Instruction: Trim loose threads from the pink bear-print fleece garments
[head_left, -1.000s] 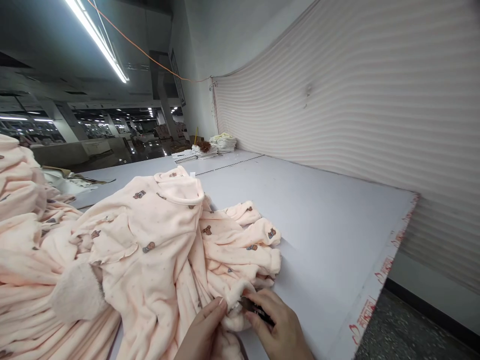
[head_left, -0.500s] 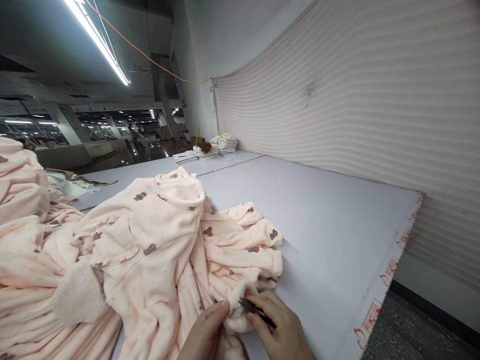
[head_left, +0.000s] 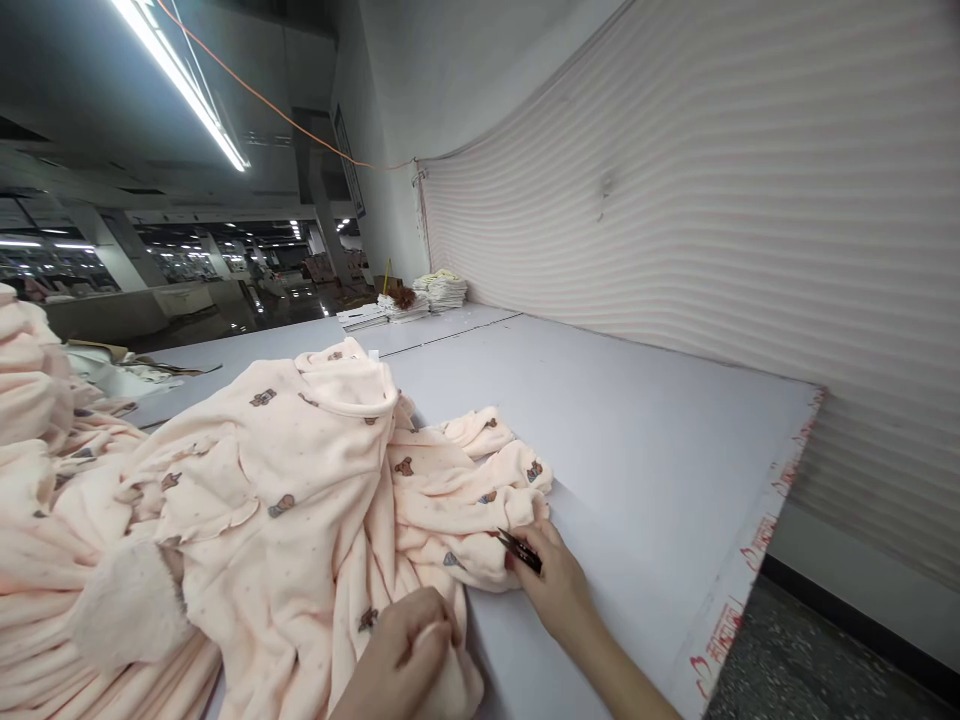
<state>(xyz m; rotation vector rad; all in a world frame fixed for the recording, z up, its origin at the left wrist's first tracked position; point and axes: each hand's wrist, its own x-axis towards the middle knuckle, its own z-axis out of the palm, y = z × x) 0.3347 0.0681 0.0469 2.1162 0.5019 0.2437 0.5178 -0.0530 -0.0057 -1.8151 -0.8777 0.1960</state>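
pale grey table (head_left: 637, 450) | peach printed garments (head_left: 315, 450) | far end: pale stacks (head_left: 442, 293)

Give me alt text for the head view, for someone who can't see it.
The right hand holds black thread snips by the sleeve cuffs of piled pale pink fleece garments with small bear-like prints, while the left hand curls against them. The garments lie on a grey table beside a striped sheet.

At bottom centre, my left hand (head_left: 401, 645) hides its fingertips from me; my right hand (head_left: 556, 580) covers one end of the black snips (head_left: 521, 551). The pink garments (head_left: 26, 375) run off the left edge, the ceiling light (head_left: 184, 88) off the top.
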